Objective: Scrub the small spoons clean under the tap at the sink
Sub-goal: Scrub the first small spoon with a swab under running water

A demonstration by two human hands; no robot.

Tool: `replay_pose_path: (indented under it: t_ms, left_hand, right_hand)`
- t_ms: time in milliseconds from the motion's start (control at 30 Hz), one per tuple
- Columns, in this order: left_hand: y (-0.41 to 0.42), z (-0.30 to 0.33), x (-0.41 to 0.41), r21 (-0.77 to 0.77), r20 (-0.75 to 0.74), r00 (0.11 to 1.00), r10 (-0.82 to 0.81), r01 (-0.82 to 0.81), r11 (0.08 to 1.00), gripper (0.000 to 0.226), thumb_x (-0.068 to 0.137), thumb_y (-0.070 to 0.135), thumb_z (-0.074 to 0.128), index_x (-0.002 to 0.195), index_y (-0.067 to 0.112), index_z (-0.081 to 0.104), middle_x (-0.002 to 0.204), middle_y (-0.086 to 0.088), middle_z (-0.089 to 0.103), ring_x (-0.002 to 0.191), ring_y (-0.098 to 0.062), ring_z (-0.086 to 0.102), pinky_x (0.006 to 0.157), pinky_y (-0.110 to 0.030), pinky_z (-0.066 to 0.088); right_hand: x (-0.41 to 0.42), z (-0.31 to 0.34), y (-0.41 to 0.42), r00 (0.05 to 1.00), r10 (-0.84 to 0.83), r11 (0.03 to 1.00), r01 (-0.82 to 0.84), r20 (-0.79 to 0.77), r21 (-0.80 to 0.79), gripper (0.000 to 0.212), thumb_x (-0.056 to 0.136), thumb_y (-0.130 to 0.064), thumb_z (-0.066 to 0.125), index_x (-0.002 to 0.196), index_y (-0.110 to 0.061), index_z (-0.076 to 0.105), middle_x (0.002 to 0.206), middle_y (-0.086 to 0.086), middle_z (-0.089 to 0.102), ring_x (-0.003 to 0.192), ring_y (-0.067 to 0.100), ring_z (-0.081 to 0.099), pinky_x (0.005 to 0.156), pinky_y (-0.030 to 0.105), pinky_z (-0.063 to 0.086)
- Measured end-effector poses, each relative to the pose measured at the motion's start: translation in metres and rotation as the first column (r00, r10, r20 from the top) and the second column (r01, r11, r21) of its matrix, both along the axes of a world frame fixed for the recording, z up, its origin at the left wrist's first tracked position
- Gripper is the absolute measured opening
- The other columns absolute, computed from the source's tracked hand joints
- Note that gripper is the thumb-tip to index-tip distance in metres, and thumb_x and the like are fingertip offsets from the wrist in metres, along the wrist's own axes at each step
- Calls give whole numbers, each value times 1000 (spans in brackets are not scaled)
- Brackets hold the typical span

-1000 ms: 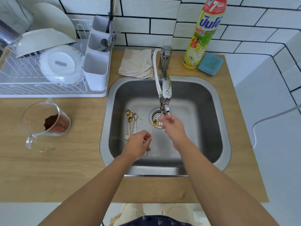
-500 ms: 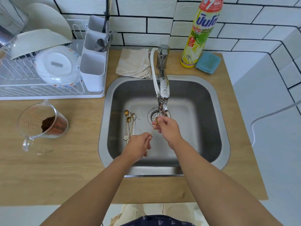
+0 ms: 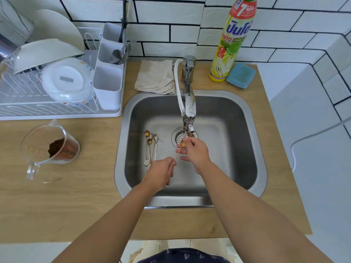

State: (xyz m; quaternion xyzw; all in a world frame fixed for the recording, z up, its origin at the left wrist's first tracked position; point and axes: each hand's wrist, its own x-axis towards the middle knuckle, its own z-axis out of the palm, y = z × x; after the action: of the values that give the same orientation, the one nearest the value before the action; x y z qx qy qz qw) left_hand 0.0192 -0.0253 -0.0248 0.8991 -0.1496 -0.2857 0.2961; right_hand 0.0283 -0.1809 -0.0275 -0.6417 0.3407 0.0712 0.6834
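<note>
My left fingers [image 3: 171,164] pinch a gold spoon's [image 3: 179,150] handle while my right fingers [image 3: 183,151] curl round its bowl under the tap [image 3: 189,103]; other spoons [image 3: 151,147] lie left of the drain [image 3: 178,137].

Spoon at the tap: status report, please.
Left hand pinches gold spoon handle. Right hand rubs its bowl under tap. Other spoons wait in sink.

Thin gold spoon [image 3: 180,149] tilted under the tap [image 3: 188,103], bowl up in the water stream, several more small spoons [image 3: 151,147] – gold and silver – lying side by side on the sink [image 3: 252,141] floor, left of the drain.
</note>
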Motion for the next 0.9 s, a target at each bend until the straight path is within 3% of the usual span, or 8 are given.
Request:
replay_pose_path:
  t_ms: [100,167,267,367,533,633,733,900]
  left_hand:
    - [1,-1,1,0,-9,1000,30,-30,1000,22,107,28,37,106,20,58,74,1,65,51,-15,65,48,-22,53]
    - [1,-1,1,-13,-8,1000,13,-13,1000,22,106,28,37,105,21,58,72,3,64,51,-15,65,46,-22,53]
    - [1,-2,0,-16,3,1000,-9,9,1000,22,106,27,38,104,20,58,69,4,62,49,-15,64,46,-23,53]
    - [2,-4,2,-6,6,1000,9,-9,1000,21,106,28,37,104,21,57,69,3,63,50,-15,64,48,-25,54]
    - [0,-3,1,-14,19,1000,1,-1,1000,23,107,30,34,107,22,56,71,4,61,57,-15,61,56,-31,53]
    - [2,-3,5,-90,-38,988,152,-155,984,27,106,31,32,100,24,57,74,8,56,69,-12,55,60,-29,41]
    - [2,-4,6,-154,-122,971,206,-223,963,27,106,34,31,92,26,53,71,4,54,66,-16,51,62,-32,41]
    - [2,-4,4,-162,-137,977,161,-182,970,30,107,34,32,91,20,53,73,0,67,73,-18,69,72,-38,54]
  right_hand:
    - [1,-2,3,997,55,996,-58,51,64,10,101,-11,62,103,-19,68,104,5,76,79,11,78,72,21,54]
    - [1,-3,4,998,-5,996,0,56,86,6,96,-11,69,99,-16,69,95,7,76,77,17,78,77,26,58]
    - [3,-7,2,997,-74,996,73,23,45,16,103,-21,60,96,-12,70,83,3,79,75,21,79,84,32,61]
    - [1,-6,3,999,-14,995,11,31,101,18,106,-13,52,100,-16,68,96,8,77,82,18,79,89,31,60]
    - [2,-4,1,995,-74,991,66,63,119,11,102,-15,62,101,-7,70,87,9,78,80,22,79,79,27,63]
    - [0,-1,0,995,-84,956,64,57,287,20,107,-19,54,103,-9,71,97,5,79,89,21,79,89,30,61]
    - [-5,0,1,996,-74,901,45,51,431,13,100,-9,64,111,-14,70,94,0,76,89,14,76,93,30,59]
    - [-6,1,2,992,-112,958,91,65,273,9,89,-12,79,90,-8,71,82,5,72,77,18,76,80,28,63]
